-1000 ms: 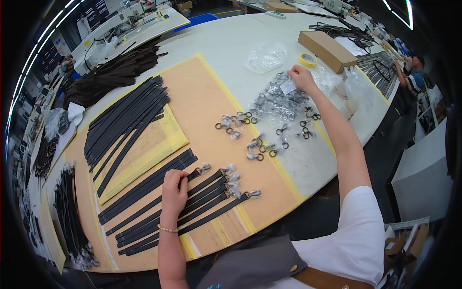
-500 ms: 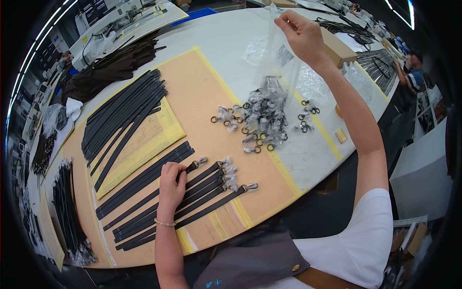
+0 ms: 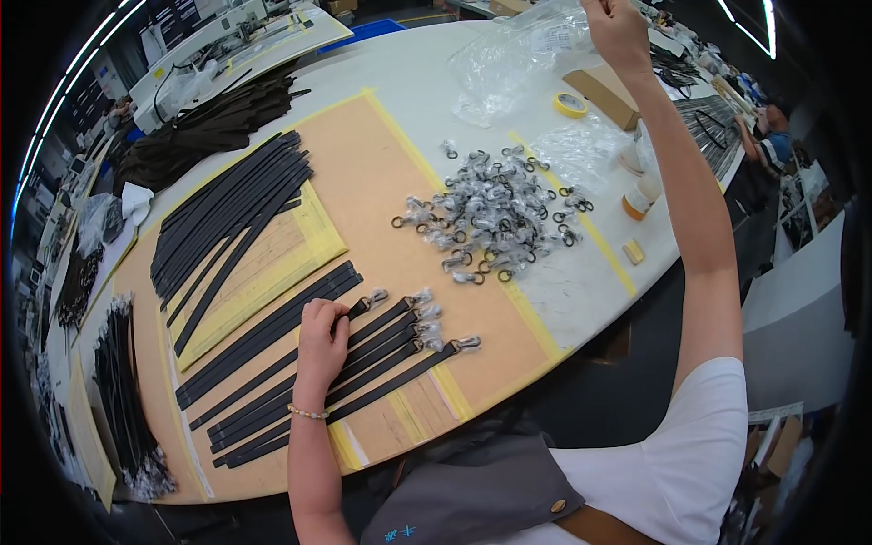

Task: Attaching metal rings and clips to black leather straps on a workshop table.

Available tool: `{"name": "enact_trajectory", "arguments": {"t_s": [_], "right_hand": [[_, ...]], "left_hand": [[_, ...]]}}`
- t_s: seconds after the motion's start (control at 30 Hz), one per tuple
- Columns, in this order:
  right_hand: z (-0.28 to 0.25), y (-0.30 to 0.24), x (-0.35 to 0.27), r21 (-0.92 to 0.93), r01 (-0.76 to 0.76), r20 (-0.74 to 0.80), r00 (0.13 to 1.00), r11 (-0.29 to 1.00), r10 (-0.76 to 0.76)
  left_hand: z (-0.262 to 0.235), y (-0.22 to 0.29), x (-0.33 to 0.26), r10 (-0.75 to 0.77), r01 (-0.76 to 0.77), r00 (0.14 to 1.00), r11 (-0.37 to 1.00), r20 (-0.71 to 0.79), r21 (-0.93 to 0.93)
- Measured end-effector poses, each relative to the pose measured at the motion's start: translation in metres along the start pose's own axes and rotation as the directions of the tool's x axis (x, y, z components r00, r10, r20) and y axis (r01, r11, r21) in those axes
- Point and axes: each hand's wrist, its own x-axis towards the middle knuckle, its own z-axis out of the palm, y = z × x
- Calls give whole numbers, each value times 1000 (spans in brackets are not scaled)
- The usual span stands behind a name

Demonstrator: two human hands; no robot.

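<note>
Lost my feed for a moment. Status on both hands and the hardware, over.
Left hand flat on black straps. Right hand raised, gripping clear plastic bag. Metal clasps heaped loose on table. Nothing blocking.

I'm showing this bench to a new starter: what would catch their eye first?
Probably the heap of metal clasps spilled across the middle of the table, under the clear plastic bag that the right hand holds up high. Next, the black straps laid in rows on the tan board, with the left hand resting on them.
</note>
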Motion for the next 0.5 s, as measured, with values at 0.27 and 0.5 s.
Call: {"name": "enact_trajectory", "arguments": {"t_s": [0.27,0.5], "right_hand": [[-39,261,13,-158,-629,135,750,761,648],[37,187,-134,-278,-813,331,419,512,845]], "left_hand": [[23,12,19,85,-84,996,991,4,-104],[-10,-2,-10,-44,44,999,998,-3,43]]}}
